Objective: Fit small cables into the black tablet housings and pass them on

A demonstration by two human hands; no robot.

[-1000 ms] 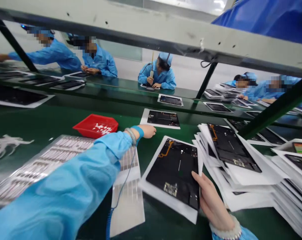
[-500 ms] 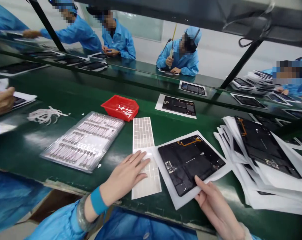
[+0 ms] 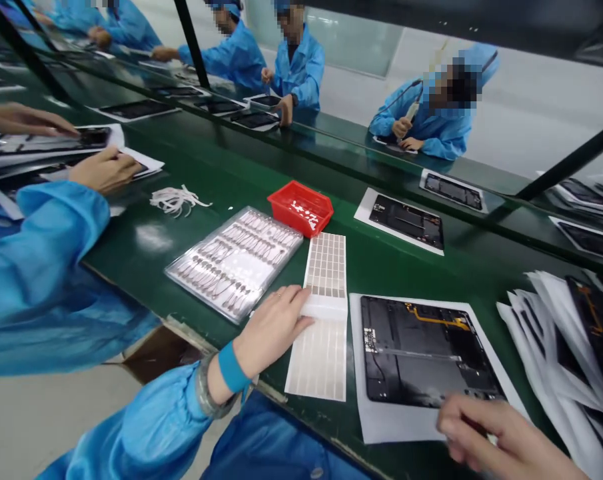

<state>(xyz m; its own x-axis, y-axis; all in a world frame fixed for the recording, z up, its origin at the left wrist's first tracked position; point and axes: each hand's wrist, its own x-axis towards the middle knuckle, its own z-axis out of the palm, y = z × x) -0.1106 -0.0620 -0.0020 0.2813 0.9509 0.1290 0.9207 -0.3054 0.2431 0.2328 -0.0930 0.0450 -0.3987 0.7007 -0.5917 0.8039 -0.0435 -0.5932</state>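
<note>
My left hand (image 3: 276, 327), wearing a blue wrist strap, lies with fingers outstretched on the left edge of a sticker sheet (image 3: 321, 360). The sheet has rows of small grey-brown rectangles. To its right a black tablet housing (image 3: 426, 360) with an orange flex cable lies on white paper (image 3: 396, 425). At the housing's lower right edge is my right hand (image 3: 501, 437), its fingers curled together and slightly blurred. What those fingers hold, if anything, I cannot make out.
A clear tray of small wired parts (image 3: 236, 263) and a red bin (image 3: 301, 208) with white bits stand left of the sheet. White strips (image 3: 176, 200) lie farther left. Papered housings (image 3: 546, 353) are stacked at right. A co-worker's hands (image 3: 104, 170) work at far left.
My left hand came back from the far side of the bench to the sticker sheet. The tablet housing was turned and laid flat, and my right hand let go of its edge. The view swung left.
</note>
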